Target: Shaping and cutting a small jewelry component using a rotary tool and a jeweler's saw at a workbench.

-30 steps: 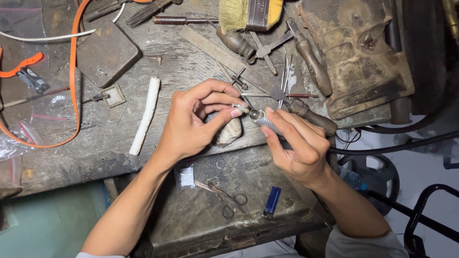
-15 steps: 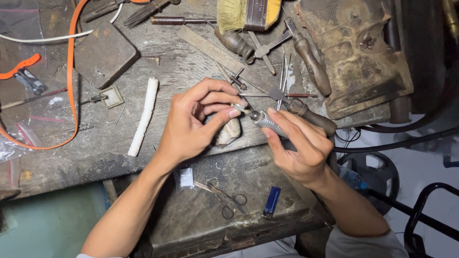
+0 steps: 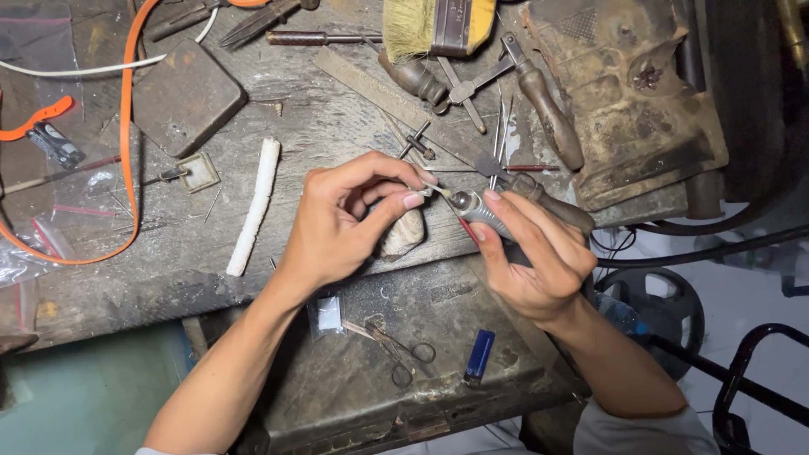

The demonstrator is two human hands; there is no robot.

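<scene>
My left hand [image 3: 341, 221] pinches a tiny pale metal piece [image 3: 426, 191] between thumb and forefinger, over the front edge of a worn wooden bench [image 3: 337, 126]. My right hand [image 3: 535, 257] grips a grey rotary handpiece [image 3: 482, 208] like a pen, its tip touching the small piece. A pale wooden peg [image 3: 403, 233] juts from the bench edge just beneath my left fingers.
A white stick [image 3: 254, 205] lies left of my hands, an orange cord [image 3: 126, 152] loops at far left. Files, pliers and a brush [image 3: 438, 25] crowd the bench's back. Small scissors [image 3: 396, 345] and a blue lighter [image 3: 479, 354] lie in the lower drawer [image 3: 354, 396].
</scene>
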